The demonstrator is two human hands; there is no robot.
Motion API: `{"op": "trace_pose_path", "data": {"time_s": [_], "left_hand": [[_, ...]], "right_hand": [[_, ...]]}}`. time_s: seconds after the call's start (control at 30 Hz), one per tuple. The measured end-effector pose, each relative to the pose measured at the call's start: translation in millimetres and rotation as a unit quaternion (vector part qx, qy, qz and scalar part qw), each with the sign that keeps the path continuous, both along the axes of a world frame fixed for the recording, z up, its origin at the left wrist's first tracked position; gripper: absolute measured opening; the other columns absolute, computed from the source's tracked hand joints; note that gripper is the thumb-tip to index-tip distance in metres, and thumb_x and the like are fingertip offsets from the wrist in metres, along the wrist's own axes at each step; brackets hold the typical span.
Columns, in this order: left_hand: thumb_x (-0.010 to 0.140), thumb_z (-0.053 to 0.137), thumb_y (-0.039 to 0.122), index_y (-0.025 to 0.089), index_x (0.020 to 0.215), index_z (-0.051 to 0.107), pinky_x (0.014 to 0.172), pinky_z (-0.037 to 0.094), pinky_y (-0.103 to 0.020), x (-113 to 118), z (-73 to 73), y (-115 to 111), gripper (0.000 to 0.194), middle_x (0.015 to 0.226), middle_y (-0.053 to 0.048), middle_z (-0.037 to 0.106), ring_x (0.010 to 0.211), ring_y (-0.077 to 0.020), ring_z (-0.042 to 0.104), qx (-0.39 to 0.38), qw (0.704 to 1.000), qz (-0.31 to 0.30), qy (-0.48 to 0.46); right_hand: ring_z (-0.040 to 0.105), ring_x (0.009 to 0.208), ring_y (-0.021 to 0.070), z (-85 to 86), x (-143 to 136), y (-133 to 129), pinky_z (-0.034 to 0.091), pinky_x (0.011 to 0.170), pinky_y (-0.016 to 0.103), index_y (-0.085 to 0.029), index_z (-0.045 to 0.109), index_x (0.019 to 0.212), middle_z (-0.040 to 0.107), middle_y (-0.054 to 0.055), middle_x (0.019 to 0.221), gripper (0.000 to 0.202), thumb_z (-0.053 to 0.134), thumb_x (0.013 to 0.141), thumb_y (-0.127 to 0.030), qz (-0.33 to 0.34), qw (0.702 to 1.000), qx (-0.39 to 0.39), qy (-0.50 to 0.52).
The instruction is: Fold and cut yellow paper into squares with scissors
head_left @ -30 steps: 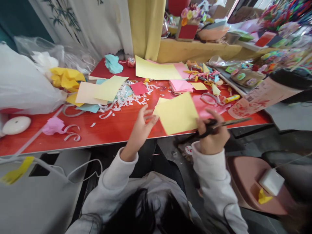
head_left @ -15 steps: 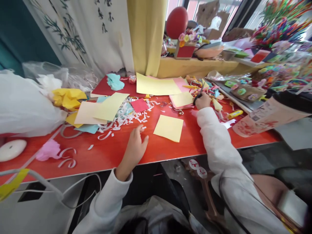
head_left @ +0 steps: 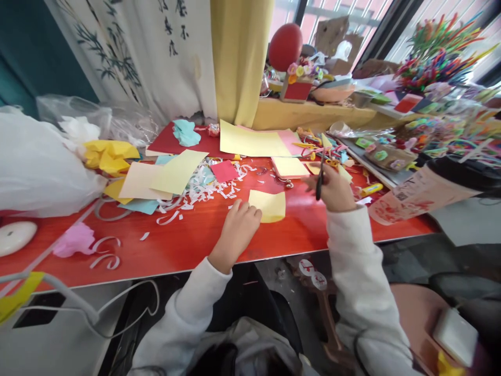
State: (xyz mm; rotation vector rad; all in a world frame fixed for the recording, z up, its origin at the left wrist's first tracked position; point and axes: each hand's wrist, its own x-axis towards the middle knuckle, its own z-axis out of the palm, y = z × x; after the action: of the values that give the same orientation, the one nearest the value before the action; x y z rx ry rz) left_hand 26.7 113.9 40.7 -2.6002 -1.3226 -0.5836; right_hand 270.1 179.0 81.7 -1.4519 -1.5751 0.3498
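My left hand (head_left: 238, 230) is closed at the left edge of a pale yellow paper square (head_left: 270, 206), whose near edge curves up slightly off the red table. The fingertips pinch that edge, and the thumb is hidden. To the right, my right hand (head_left: 335, 189) grips a pair of black-handled scissors (head_left: 320, 180), held above the tabletop with the blades pointing away from me. Just behind lies a small stack of yellow and pink paper squares (head_left: 289, 167), with a few little metallic beads (head_left: 288, 184) in front of it.
White paper shreds (head_left: 203, 183) and loose sheets (head_left: 178, 171) cover the left middle of the red table (head_left: 188, 250). A large paper cup (head_left: 415, 196) leans at the right, near a yellow marker-like tube (head_left: 370, 190). A white plastic bag (head_left: 43, 162) fills the far left.
My left hand has moved right and closed on the yellow square's edge. My right hand has lifted the scissors from the clutter and brought them nearer to me.
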Motion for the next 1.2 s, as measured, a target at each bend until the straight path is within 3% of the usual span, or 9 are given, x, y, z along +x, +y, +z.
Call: {"op": "trace_pose_path", "data": {"time_s": [0.1, 0.23, 0.4, 0.5, 0.6, 0.8, 1.0, 1.1, 1.2], "left_hand": [[0.088, 0.040, 0.009, 0.015, 0.086, 0.060, 0.084, 0.044, -0.040, -9, 7.0, -6, 0.020, 0.079, -0.009, 0.067, 0.084, -0.0236, 0.061, 0.011, 1.000, 0.009, -0.021], [0.091, 0.040, 0.019, 0.016, 0.087, 0.055, 0.075, 0.047, -0.035, -15, 16.8, -28, 0.016, 0.083, -0.007, 0.067, 0.080, -0.0208, 0.062, 0.015, 0.991, 0.046, -0.121], [0.085, 0.049, 0.013, 0.019, 0.089, 0.049, 0.083, 0.048, -0.034, -5, 22.6, -62, 0.007, 0.099, -0.006, 0.066, 0.093, -0.0197, 0.061, -0.034, 0.972, -0.069, -0.220], [0.086, 0.046, 0.011, 0.019, 0.097, 0.050, 0.084, 0.049, -0.032, -3, 22.4, -75, 0.014, 0.096, -0.005, 0.067, 0.092, -0.0177, 0.062, -0.039, 0.961, -0.111, -0.252], [0.089, 0.045, 0.016, 0.021, 0.101, 0.053, 0.084, 0.049, -0.029, -12, 26.4, -80, 0.014, 0.098, -0.003, 0.067, 0.094, -0.0159, 0.063, -0.045, 0.948, -0.082, -0.304], [0.090, 0.046, 0.021, 0.022, 0.103, 0.055, 0.083, 0.047, -0.024, -42, 44.3, -70, 0.017, 0.101, -0.002, 0.065, 0.095, -0.0133, 0.061, -0.065, 0.918, -0.021, -0.390], [0.090, 0.034, 0.011, 0.021, 0.106, 0.058, 0.085, 0.043, -0.033, -68, 46.4, -27, 0.030, 0.097, -0.006, 0.059, 0.095, -0.0184, 0.055, 0.010, 0.983, -0.068, -0.171], [0.089, 0.040, 0.014, 0.020, 0.111, 0.057, 0.089, 0.040, -0.043, -74, 42.1, -23, 0.029, 0.105, -0.011, 0.057, 0.101, -0.0255, 0.053, 0.079, 0.989, 0.035, -0.117], [0.088, 0.048, 0.025, 0.019, 0.111, 0.055, 0.091, 0.041, -0.041, -71, 32.9, -51, 0.025, 0.106, -0.011, 0.057, 0.103, -0.0245, 0.053, 0.150, 0.946, 0.135, -0.254]], "right_hand": [[0.066, 0.072, 0.0213, -13.7, -12, -51, 0.053, 0.064, 0.038, -0.021, 0.056, 0.110, 0.069, 0.005, 0.082, 0.052, 0.074, 0.066, -0.042, 0.110, 0.986, -0.092, 0.080], [0.062, 0.100, 0.0244, -34.1, -43, -106, 0.053, 0.077, 0.041, -0.023, 0.051, 0.103, 0.065, 0.008, 0.105, 0.049, 0.077, 0.064, -0.038, 0.148, 0.951, -0.084, 0.258], [0.060, 0.100, 0.0229, -41.8, -96, -143, 0.052, 0.082, 0.039, -0.026, 0.048, 0.102, 0.061, 0.005, 0.104, 0.056, 0.081, 0.057, -0.033, 0.134, 0.926, -0.037, 0.352], [0.062, 0.091, 0.0208, -37.5, -111, -151, 0.052, 0.081, 0.037, -0.025, 0.048, 0.102, 0.062, 0.004, 0.099, 0.055, 0.080, 0.058, -0.030, 0.091, 0.925, 0.001, 0.370], [0.063, 0.082, 0.0190, -31.6, -105, -154, 0.053, 0.073, 0.034, -0.025, 0.050, 0.099, 0.064, 0.003, 0.094, 0.051, 0.079, 0.058, -0.030, 0.066, 0.921, 0.016, 0.384], [0.052, 0.044, 0.0116, -15.4, -75, -154, 0.044, 0.042, 0.024, -0.024, 0.055, 0.097, 0.058, -0.007, 0.056, 0.049, 0.079, 0.054, -0.026, 0.152, 0.899, -0.162, 0.378], [0.059, 0.053, 0.0125, -10.2, -70, -153, 0.048, 0.050, 0.024, -0.019, 0.060, 0.092, 0.063, -0.005, 0.064, 0.044, 0.079, 0.052, -0.021, 0.251, 0.840, -0.328, 0.352], [0.062, 0.053, 0.0150, -23.6, -75, -152, 0.050, 0.050, 0.027, -0.021, 0.059, 0.097, 0.066, -0.004, 0.067, 0.048, 0.079, 0.053, -0.023, 0.192, 0.830, -0.314, 0.419], [0.063, 0.056, 0.0163, -38.9, -83, -151, 0.051, 0.052, 0.029, -0.022, 0.060, 0.098, 0.068, -0.002, 0.073, 0.049, 0.078, 0.053, -0.025, 0.121, 0.838, -0.265, 0.462]]}}
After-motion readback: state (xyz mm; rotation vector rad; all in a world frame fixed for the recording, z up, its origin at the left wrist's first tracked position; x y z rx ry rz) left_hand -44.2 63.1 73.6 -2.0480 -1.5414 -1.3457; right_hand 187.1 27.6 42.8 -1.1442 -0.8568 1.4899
